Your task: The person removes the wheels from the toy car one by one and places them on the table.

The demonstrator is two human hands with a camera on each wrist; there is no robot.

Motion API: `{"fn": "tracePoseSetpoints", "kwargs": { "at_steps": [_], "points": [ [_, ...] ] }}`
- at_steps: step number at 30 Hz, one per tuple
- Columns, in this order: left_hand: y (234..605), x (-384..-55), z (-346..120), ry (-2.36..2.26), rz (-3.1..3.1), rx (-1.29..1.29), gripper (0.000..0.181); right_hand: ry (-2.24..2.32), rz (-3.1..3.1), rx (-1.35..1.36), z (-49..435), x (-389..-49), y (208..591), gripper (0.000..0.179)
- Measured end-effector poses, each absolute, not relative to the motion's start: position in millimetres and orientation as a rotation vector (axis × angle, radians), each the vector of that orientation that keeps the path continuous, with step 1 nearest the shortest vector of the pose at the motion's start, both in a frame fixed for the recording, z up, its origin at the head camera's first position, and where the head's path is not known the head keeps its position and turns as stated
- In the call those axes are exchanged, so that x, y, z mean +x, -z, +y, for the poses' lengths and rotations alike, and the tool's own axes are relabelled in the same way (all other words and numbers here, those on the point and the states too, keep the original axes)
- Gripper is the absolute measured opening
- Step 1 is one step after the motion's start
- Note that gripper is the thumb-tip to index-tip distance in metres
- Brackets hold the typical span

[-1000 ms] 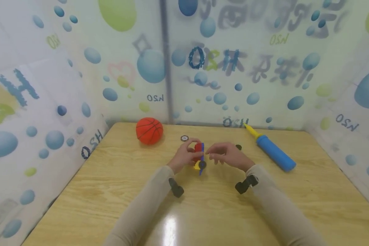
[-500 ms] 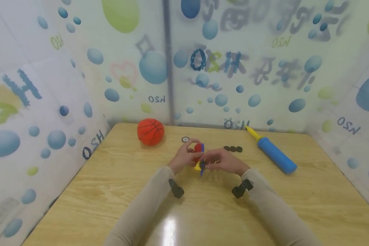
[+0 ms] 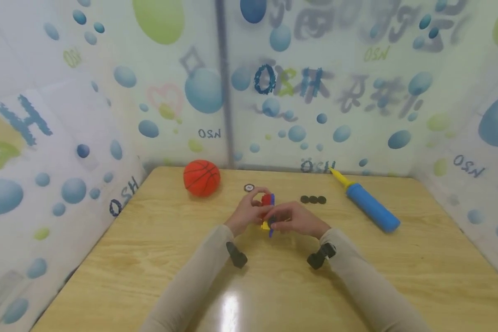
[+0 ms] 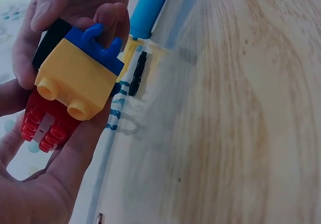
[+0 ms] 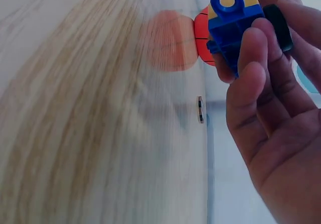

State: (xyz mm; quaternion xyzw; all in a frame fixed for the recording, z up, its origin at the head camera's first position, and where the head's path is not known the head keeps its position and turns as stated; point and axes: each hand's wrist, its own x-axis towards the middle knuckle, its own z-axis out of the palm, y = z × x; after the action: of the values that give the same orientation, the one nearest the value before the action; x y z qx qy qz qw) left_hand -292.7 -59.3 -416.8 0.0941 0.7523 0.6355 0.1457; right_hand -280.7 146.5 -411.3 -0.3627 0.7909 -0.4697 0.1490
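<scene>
My left hand [image 3: 249,211] grips a small toy-block vehicle made of a red block [image 4: 47,121], a yellow block [image 4: 75,76] and a blue base [image 5: 233,25]. Two round studs stick out of the yellow block, and the blue base ends in an open hook. At the vehicle's side sits a black wheel [image 5: 279,28], which my right hand [image 3: 297,219] pinches between its fingers. Both hands meet over the vehicle, held up near the middle of the table. The right fingers hide part of the blue base in the head view.
Three black wheels [image 3: 313,199] lie in a row behind the right hand. Behind the left hand is a small round disc [image 3: 249,187] with a dark rim. An orange-red toy basketball [image 3: 202,178] stands back left; a blue hand pump [image 3: 372,208] with yellow nozzle lies right.
My right hand has come left and down onto the vehicle, and its fingers now hold the wheel. The row of black wheels behind it has come into view. The left hand keeps its grip.
</scene>
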Motion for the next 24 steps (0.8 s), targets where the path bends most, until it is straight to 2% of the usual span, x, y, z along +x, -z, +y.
{"fn": "tracePoseSetpoints", "kwargs": {
  "at_steps": [10, 24],
  "points": [
    [416.0, -292.7, -59.0, -1.798, 2.193, 0.249, 0.048, 1.314, 2.347, -1.013, 142.8, -279.6, 409.9, 0.020],
    [421.0, -293.1, -56.0, -1.745, 2.299, 0.245, 0.041, 1.330, 2.415, -1.028, 138.6, -274.9, 410.2, 0.018]
  ]
}}
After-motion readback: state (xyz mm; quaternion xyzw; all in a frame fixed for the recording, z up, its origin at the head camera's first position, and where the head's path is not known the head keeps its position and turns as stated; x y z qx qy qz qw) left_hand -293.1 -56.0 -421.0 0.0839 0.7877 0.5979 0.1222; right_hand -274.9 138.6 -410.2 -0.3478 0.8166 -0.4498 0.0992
